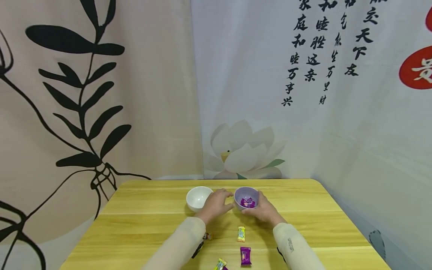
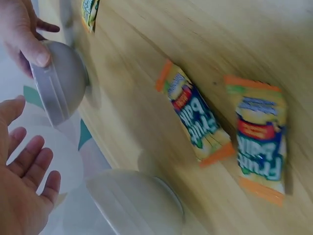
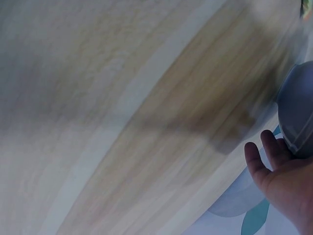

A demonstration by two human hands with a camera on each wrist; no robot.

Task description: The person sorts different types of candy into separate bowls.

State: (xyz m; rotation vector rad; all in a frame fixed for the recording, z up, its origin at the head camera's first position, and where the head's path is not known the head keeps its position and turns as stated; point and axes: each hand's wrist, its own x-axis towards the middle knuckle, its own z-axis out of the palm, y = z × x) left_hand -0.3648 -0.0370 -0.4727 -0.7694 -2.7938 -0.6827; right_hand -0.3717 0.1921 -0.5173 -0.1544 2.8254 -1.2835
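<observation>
My right hand (image 1: 264,210) grips a purple bowl (image 1: 239,204) by its side, with the thumb at the near side. Inside that bowl lie purple-wrapped candies (image 1: 248,203). The left wrist view shows the same bowl (image 2: 58,81) slightly tilted, its base close to the tabletop. My left hand (image 1: 216,204) is between the two bowls, fingers loosely bent and holding nothing; in its own wrist view the left hand's fingers (image 2: 34,164) are spread apart. A white bowl (image 1: 197,198) stands on the table just left of it, partly covered by that hand.
On the wooden table (image 1: 152,221) nearer me lie a yellow candy (image 1: 241,234), a purple candy (image 1: 245,256) and a yellow-green candy (image 1: 220,264) at the frame's bottom. Two orange-ended candies (image 2: 195,117) (image 2: 260,139) show in the left wrist view. A printed cloth (image 1: 162,93) hangs behind.
</observation>
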